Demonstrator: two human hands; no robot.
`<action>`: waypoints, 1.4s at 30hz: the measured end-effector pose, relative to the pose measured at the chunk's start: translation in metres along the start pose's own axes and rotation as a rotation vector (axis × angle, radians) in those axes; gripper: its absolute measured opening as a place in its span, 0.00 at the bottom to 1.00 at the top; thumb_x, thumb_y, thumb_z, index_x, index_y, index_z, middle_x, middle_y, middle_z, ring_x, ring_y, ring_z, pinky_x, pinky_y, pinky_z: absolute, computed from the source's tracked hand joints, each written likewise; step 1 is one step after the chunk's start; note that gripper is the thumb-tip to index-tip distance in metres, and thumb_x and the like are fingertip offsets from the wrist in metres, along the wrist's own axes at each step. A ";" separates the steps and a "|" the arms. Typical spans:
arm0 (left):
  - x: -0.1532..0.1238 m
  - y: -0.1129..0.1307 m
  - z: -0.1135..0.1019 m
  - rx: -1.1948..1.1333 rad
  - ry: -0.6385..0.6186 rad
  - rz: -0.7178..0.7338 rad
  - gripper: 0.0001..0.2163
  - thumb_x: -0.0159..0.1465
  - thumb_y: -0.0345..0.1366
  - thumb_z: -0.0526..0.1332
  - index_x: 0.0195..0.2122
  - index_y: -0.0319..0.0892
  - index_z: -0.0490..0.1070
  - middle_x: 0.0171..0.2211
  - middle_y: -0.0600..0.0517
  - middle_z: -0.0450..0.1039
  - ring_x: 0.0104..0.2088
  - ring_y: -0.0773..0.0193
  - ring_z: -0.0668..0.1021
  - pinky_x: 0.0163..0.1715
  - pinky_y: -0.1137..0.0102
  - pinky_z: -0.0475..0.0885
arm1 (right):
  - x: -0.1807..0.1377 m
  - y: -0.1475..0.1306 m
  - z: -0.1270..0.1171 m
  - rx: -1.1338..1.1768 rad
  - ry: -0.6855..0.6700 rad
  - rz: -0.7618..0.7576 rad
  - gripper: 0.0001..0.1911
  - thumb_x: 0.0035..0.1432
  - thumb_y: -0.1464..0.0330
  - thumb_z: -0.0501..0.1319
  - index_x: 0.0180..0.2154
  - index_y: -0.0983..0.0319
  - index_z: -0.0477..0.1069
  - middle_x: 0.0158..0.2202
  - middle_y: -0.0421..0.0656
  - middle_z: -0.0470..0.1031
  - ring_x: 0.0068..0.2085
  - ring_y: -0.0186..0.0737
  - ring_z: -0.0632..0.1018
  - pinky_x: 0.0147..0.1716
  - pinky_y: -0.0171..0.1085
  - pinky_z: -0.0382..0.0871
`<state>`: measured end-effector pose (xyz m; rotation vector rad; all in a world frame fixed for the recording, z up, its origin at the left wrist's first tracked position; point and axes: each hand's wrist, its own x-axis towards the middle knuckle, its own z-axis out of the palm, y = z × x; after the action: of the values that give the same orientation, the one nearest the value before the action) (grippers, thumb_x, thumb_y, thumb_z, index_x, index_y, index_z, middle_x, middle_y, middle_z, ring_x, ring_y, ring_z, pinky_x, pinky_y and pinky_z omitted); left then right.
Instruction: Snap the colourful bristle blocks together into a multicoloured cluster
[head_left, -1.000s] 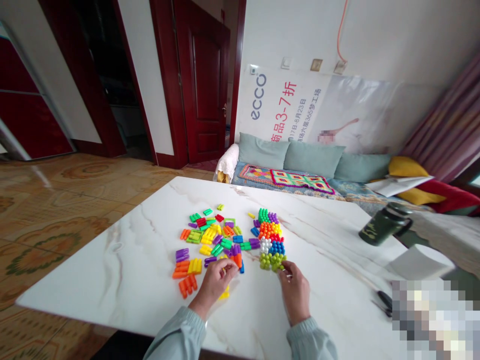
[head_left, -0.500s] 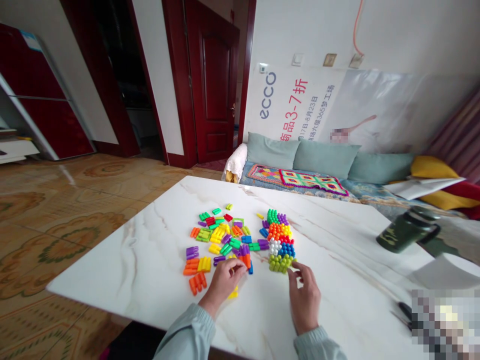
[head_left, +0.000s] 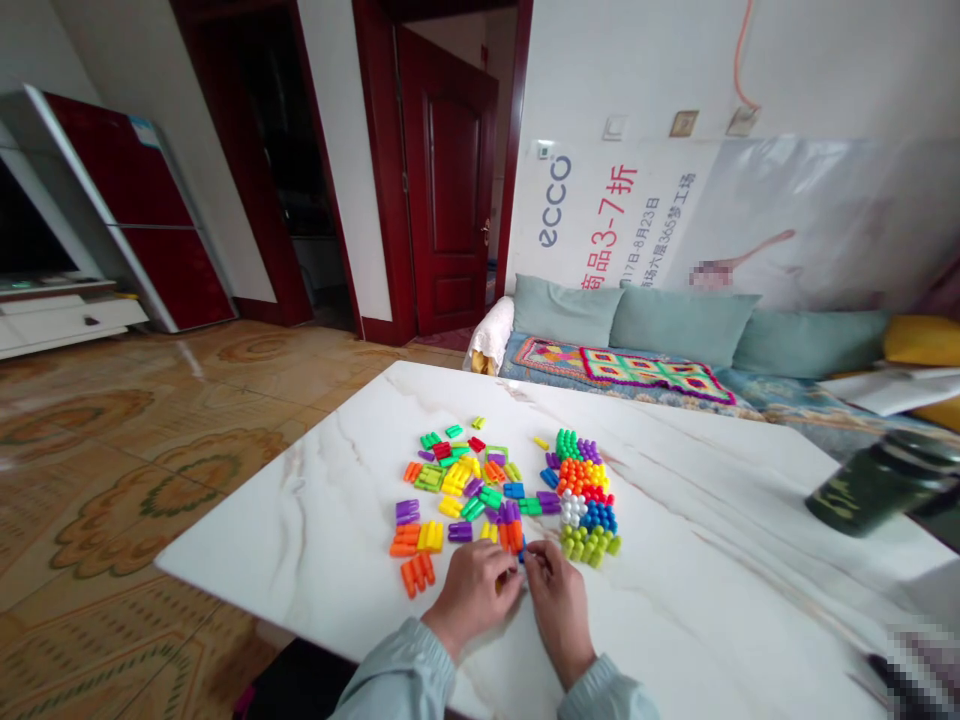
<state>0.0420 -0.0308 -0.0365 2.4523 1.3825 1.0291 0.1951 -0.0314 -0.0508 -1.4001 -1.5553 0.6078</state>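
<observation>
My left hand [head_left: 480, 590] is over the table with fingers curled and pressed together; whatever is in them is hidden. Close beside it, my right hand [head_left: 559, 605] has its fingertips pinched at a small blue plastic block [head_left: 523, 552], which is partly covered. Just beyond the fingers lie joined orange tube blocks [head_left: 512, 536] with purple ones behind them. To the right stands a cluster of upright pieces with rounded tops, including lime-green blocks [head_left: 591, 545], blue blocks [head_left: 600, 516], white blocks [head_left: 574, 509] and orange blocks [head_left: 576, 474].
Loose colourful blocks [head_left: 457, 475] spread over the left part of the marble-patterned table [head_left: 300, 520]. A dark green flask [head_left: 877, 485] stands on the right, with a dark-handled tool [head_left: 885, 675] near the lower right edge. Behind the table is a sofa with pillows [head_left: 682, 325].
My right hand has moved left from the lime-green blocks to meet my left hand near the blue block. The camera view has turned slightly left.
</observation>
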 end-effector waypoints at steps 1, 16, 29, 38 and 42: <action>0.003 -0.001 -0.004 0.021 0.012 0.009 0.06 0.61 0.35 0.63 0.27 0.44 0.74 0.26 0.50 0.76 0.30 0.60 0.77 0.31 0.68 0.69 | 0.000 0.001 -0.001 0.005 -0.017 -0.005 0.14 0.63 0.59 0.54 0.33 0.59 0.71 0.28 0.42 0.77 0.28 0.38 0.77 0.30 0.33 0.68; 0.079 -0.124 -0.095 0.349 -0.321 -0.405 0.18 0.52 0.19 0.59 0.42 0.42 0.77 0.48 0.43 0.75 0.50 0.51 0.74 0.51 0.63 0.66 | -0.001 -0.004 -0.002 -0.103 -0.022 0.027 0.13 0.62 0.59 0.55 0.32 0.58 0.73 0.27 0.40 0.77 0.27 0.39 0.77 0.26 0.33 0.65; 0.108 -0.121 -0.107 0.255 -0.323 -0.290 0.13 0.51 0.25 0.65 0.37 0.44 0.72 0.33 0.55 0.76 0.37 0.61 0.78 0.40 0.71 0.69 | -0.001 -0.006 0.001 -0.124 -0.010 0.042 0.13 0.62 0.61 0.54 0.31 0.57 0.72 0.26 0.40 0.78 0.27 0.39 0.77 0.26 0.33 0.65; 0.169 -0.063 -0.014 0.190 -0.419 0.007 0.16 0.60 0.24 0.58 0.48 0.44 0.73 0.48 0.47 0.74 0.51 0.58 0.75 0.53 0.67 0.67 | -0.001 -0.011 0.000 -0.109 0.024 0.028 0.13 0.62 0.61 0.54 0.29 0.57 0.72 0.26 0.41 0.78 0.26 0.38 0.77 0.25 0.32 0.65; 0.182 -0.059 0.009 0.273 -0.578 0.077 0.16 0.54 0.21 0.61 0.40 0.45 0.76 0.44 0.47 0.75 0.49 0.54 0.75 0.50 0.63 0.69 | -0.001 -0.010 0.000 -0.096 0.020 0.035 0.13 0.62 0.61 0.55 0.30 0.58 0.72 0.26 0.41 0.78 0.26 0.38 0.77 0.25 0.31 0.65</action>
<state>0.0682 0.1503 0.0209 2.6926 1.2922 0.1025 0.1897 -0.0348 -0.0427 -1.5032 -1.5646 0.5445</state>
